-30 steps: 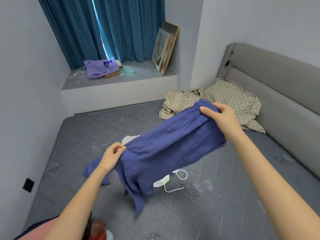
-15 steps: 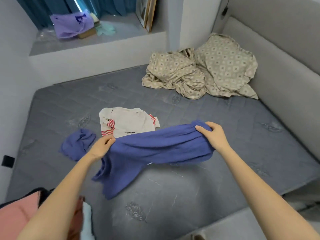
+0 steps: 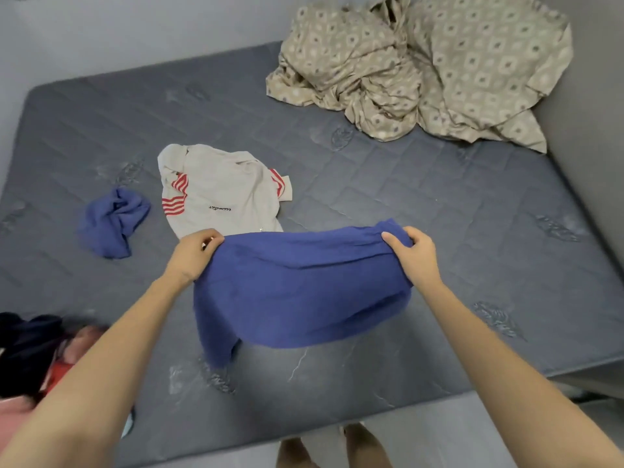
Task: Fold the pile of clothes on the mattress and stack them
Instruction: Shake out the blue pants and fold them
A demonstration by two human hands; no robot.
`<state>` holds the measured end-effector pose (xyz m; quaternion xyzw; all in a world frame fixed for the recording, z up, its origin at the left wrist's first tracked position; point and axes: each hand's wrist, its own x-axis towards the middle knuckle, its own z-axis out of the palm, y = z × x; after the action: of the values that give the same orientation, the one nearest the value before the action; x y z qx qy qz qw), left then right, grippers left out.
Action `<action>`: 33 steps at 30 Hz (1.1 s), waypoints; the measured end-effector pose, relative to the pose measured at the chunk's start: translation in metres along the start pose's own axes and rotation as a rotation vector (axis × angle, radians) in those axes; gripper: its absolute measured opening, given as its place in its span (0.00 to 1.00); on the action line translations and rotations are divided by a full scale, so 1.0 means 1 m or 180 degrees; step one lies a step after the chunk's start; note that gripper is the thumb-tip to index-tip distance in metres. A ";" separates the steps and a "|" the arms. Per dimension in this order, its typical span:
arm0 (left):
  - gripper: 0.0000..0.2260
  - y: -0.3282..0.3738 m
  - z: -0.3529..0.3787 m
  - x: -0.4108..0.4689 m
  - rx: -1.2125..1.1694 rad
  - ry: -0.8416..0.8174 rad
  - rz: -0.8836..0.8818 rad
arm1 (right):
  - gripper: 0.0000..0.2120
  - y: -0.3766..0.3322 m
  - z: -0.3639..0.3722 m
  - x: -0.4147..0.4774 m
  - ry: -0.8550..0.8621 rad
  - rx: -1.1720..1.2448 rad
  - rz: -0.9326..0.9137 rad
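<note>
Item in hand: blue garment [image 3: 304, 292], hanging over the front of the mattress [image 3: 439, 214]. My left hand [image 3: 194, 255] and right hand [image 3: 413, 256] each pinch a top corner, fingers curled into the cloth.

Progress: early, I judge; no folded stack in sight.

Left to fold: striped white shirt [image 3: 219, 194], small blue cloth [image 3: 111, 221], dark and pink heap [image 3: 30, 359].

Surroundings: grey quilted surface, patterned bedding [image 3: 422, 69] beside the padded headboard [image 3: 591, 130], grey floor [image 3: 456, 434].

Soft, even light — edges bowed, lower-left corner blurred.
</note>
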<state>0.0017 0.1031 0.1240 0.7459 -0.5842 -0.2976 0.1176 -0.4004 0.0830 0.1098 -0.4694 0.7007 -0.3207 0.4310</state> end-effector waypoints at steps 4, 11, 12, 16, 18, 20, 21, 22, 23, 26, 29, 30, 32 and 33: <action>0.09 -0.009 0.096 0.074 0.0482 -0.0340 0.0064 | 0.18 0.085 0.018 0.058 0.0389 -0.0324 0.0281; 0.10 -0.022 0.257 0.176 0.0947 0.0047 0.0569 | 0.20 0.225 0.045 0.134 0.0769 -0.0973 0.0414; 0.10 -0.023 0.268 0.183 0.1041 0.0168 0.0606 | 0.21 0.234 0.049 0.141 0.0817 -0.1039 0.0411; 0.10 -0.027 0.291 0.197 0.1257 0.0472 0.0680 | 0.22 0.254 0.057 0.164 0.0989 -0.1202 0.0480; 0.10 -0.029 0.294 0.203 0.1297 0.0500 0.0758 | 0.22 0.259 0.057 0.174 0.1094 -0.1312 0.0435; 0.09 -0.032 0.298 0.209 0.1297 0.0482 0.0884 | 0.21 0.265 0.057 0.182 0.1165 -0.1421 0.0380; 0.09 -0.033 0.301 0.213 0.1301 0.0458 0.0918 | 0.20 0.269 0.058 0.185 0.1156 -0.1516 0.0389; 0.09 -0.034 0.304 0.215 0.1307 0.0436 0.0918 | 0.19 0.272 0.059 0.187 0.1108 -0.1640 0.0410; 0.09 -0.035 0.308 0.217 0.1313 0.0430 0.0919 | 0.18 0.275 0.061 0.187 0.1051 -0.1731 0.0416; 0.13 -0.041 0.308 0.215 0.1288 0.0530 0.1142 | 0.20 0.276 0.070 0.183 0.1108 -0.1905 0.0321; 0.16 -0.045 0.299 0.199 0.1138 0.0679 0.1345 | 0.30 0.259 0.093 0.167 0.1265 -0.2215 -0.0287; 0.18 -0.047 0.297 0.190 0.1188 0.0675 0.1399 | 0.30 0.250 0.106 0.158 0.1145 -0.2257 -0.0509; 0.22 -0.052 0.292 0.169 0.1456 0.0512 0.1407 | 0.30 0.235 0.137 0.140 0.0753 -0.2339 -0.0792; 0.24 -0.056 0.291 0.156 0.1573 0.0399 0.1369 | 0.30 0.229 0.153 0.130 0.0542 -0.2393 -0.0873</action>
<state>-0.1003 0.0227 -0.1848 0.6284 -0.7743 -0.0688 0.0290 -0.3735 0.0357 -0.1893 -0.6550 0.7333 -0.1345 0.1231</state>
